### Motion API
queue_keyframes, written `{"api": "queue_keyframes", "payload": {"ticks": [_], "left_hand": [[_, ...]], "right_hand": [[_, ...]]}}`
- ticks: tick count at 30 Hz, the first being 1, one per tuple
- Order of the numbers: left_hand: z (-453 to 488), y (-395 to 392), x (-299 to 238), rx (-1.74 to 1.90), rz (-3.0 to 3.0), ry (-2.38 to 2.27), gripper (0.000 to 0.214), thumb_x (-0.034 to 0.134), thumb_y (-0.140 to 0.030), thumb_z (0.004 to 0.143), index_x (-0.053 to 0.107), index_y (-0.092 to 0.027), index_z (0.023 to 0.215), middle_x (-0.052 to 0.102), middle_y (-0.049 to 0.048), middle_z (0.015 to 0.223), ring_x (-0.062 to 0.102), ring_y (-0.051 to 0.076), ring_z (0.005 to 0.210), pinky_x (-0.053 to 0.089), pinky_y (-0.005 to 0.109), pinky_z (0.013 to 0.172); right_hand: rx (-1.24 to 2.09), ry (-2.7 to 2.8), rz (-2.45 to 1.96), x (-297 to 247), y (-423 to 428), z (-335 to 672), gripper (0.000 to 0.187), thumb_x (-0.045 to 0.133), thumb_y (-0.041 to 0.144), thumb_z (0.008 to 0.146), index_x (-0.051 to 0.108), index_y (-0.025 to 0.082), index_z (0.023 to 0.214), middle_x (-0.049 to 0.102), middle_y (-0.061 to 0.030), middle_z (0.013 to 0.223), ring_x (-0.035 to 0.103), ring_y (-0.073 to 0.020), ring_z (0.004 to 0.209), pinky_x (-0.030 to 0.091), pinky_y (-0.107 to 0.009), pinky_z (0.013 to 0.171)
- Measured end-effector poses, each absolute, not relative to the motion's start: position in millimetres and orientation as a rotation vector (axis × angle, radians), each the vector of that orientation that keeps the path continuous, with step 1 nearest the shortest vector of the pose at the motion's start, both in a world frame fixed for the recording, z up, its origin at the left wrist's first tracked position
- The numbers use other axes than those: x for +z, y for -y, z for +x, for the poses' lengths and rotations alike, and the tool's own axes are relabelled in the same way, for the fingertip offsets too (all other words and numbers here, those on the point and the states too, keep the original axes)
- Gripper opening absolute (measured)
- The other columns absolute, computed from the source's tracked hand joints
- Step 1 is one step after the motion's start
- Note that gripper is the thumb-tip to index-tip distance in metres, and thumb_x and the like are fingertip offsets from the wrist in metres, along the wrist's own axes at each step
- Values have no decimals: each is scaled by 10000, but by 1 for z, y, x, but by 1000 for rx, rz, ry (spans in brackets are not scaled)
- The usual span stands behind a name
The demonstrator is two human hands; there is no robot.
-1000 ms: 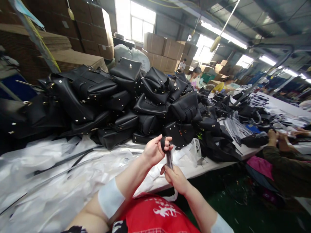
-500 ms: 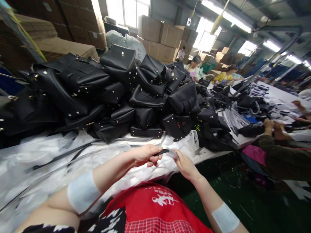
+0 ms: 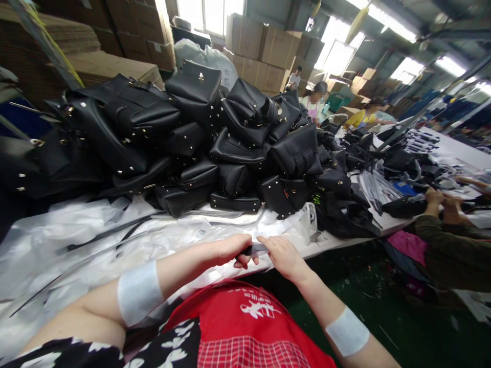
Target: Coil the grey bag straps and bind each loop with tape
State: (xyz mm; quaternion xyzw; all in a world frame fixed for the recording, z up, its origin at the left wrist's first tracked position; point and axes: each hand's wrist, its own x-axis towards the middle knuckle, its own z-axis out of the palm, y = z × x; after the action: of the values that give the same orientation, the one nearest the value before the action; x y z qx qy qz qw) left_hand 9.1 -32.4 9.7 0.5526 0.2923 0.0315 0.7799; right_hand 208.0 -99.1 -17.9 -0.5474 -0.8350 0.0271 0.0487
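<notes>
Worktable, white top, front edge running off to the right of the right hand. Directly on it:
- Translucent plastic sheeting, crumpled, spread left of the left hand and under its forearm.
- Black strips, lying across the sheeting, left of and beyond the left hand.
- Black handbags with metal studs, bottom row of a heap, beyond both hands.
- Whitish looped item, kind unclear, beyond the right hand, slightly to its right.
- Bundle of grey-white strips, farther off, right of the right hand.
</notes>
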Motion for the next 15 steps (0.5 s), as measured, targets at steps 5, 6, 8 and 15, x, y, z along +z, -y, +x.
{"api": "queue_keyframes", "payload": {"ticks": [5, 6, 8, 15], "left_hand": [[12, 36, 13, 109, 1193, -598, 431, 463, -496, 846, 575, -159, 601, 362, -51, 394, 275, 83, 355, 205, 226, 401], [13, 36, 14, 126, 1192, -573, 433, 480, -507, 846, 563, -161, 600, 351, -59, 383, 267, 79, 354, 214, 223, 407], [15, 34, 17, 150, 1146, -502, 449, 471, -534, 862, 560, -164, 623, 322, -83, 357, 239, 68, 343, 301, 231, 449], [-7, 24, 20, -121, 991, -216, 325, 595, -435, 841, 648, -119, 782, 451, -53, 439, 436, 101, 382, 461, 290, 552]], "right_hand": [[161, 2467, -1652, -9, 97, 208, 451, 422, 77, 859, 537, 202, 1277, 657, -78, 923, 590, -209, 884, 449, -342, 834], [225, 2424, -1617, -9, 97, 207, 454, 418, 71, 850, 541, 201, 1267, 664, -81, 976, 594, -207, 925, 448, -344, 859], [387, 2313, -1519, -10, 97, 205, 459, 401, 63, 834, 539, 200, 1250, 658, -77, 1099, 593, -198, 1012, 445, -339, 904], [350, 1832, -1735, -11, 93, 244, 365, 373, 145, 848, 594, 182, 1136, 689, -81, 1010, 633, -230, 953, 484, -373, 850]]}}
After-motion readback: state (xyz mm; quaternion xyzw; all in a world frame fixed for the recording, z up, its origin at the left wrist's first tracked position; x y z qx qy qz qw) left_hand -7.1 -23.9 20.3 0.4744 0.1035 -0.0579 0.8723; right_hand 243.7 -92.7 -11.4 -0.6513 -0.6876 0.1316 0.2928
